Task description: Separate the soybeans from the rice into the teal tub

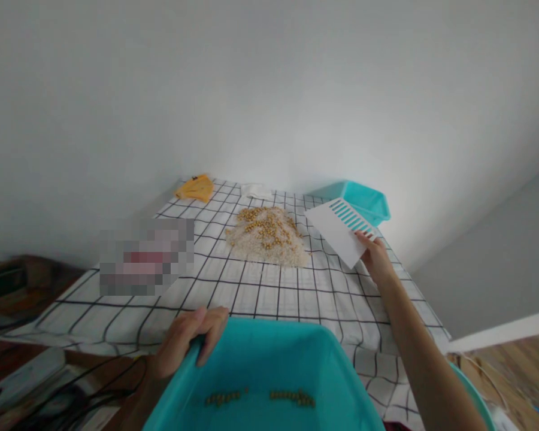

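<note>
My left hand (191, 335) is closed over the left rim of a deep turquoise tub (273, 344) at the table's near edge. Inside the tub, small clusters of yellowish beans (294, 396) lie on the bottom. In my right hand (377, 257), a flat white slotted sheet (335, 230) is pinched by its right side and held over the table's right part. To the left of the sheet, a mixed pile of white rice-like grains and yellow beans (267, 236) is spread on the black-and-white checked tablecloth (251, 293).
Behind the sheet stands a second turquoise tub (372, 203). A yellow cloth-like item (196, 188) and a crumpled white piece (256, 191) lie by the wall. A pixelated patch (146, 257) hides something at left. Dark cables (112, 393) hang lower left; another turquoise rim (474, 395) shows lower right.
</note>
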`<state>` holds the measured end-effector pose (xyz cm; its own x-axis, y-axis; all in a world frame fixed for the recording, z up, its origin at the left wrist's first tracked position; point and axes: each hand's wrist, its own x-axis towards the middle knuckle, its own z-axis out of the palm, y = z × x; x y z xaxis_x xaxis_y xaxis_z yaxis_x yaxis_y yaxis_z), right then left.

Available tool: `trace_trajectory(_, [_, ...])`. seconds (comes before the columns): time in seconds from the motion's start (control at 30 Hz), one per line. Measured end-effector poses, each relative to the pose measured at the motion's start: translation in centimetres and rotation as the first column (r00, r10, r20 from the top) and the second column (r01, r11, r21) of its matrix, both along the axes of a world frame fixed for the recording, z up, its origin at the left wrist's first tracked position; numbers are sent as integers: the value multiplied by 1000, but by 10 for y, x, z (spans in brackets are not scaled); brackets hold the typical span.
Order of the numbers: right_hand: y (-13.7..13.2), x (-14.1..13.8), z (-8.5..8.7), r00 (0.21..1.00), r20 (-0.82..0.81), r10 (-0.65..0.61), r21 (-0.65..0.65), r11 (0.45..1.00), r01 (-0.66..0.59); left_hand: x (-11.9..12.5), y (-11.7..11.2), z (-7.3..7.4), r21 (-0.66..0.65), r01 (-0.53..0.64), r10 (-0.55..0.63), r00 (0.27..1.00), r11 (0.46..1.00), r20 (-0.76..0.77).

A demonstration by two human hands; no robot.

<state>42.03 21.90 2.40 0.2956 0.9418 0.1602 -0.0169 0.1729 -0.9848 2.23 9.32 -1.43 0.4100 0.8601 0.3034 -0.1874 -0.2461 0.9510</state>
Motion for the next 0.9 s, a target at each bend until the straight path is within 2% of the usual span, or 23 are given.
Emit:
trace_trajectory(0.1, [-2, -6, -3, 999, 23, -24, -44, 999, 25, 2, -3, -2, -30, -46, 47, 998, 998, 32])
trace_trajectory(0.33, [-4, -15, -4, 992, 86, 90, -96, 992, -82, 2, -7, 1, -68, -59, 60, 998, 996, 9])
trace_trajectory(0.5, [-6, -15, -4, 993, 91, 80, -93, 993, -72, 0, -5, 2, -41, -63, 61, 997, 997, -48])
trace_trajectory(0.67, [-10, -20, -1, 987, 101, 126, -121, 986, -114, 0, -6, 2, -49, -65, 64, 998, 997, -28])
trace_trajectory(0.9, [-10, -25, -1, 983, 99, 155, -106, 984, -144, 0, -8, 5, -72, -109, 98, 985, 991, -141])
